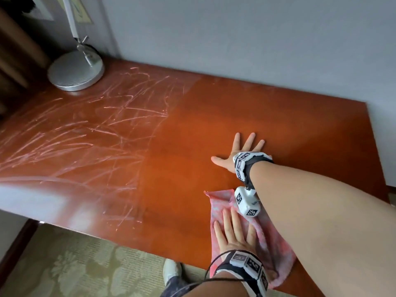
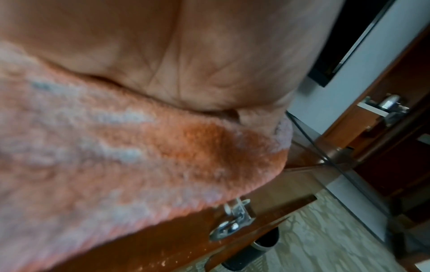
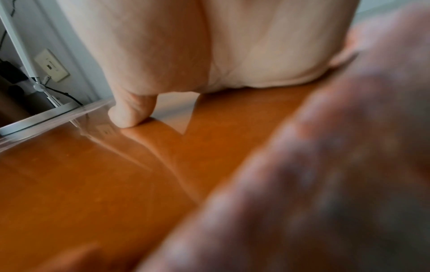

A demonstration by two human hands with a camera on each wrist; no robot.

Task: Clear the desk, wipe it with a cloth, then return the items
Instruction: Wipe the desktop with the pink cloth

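Note:
A pink and pale blue cloth (image 1: 276, 251) lies on the red-brown desk (image 1: 182, 136) near its front edge, right of centre. My left hand (image 1: 233, 232) lies flat on the cloth with straight fingers, pressing it to the wood. The left wrist view shows the palm (image 2: 163, 55) bearing down on the fuzzy cloth (image 2: 116, 156). My right hand (image 1: 244, 148) is spread flat on the bare desk just beyond the cloth, its forearm crossing over it. In the right wrist view its thumb (image 3: 130, 114) touches the glossy desk (image 3: 93, 184), and the cloth (image 3: 325, 165) is a blur at the right.
A silver lamp with a round base (image 1: 75, 71) stands at the desk's back left corner by the grey wall. The left half of the desk shows pale streaks. Patterned carpet and a shoe (image 1: 171, 271) lie below the front edge. A dark bin (image 2: 251, 255) stands under the desk.

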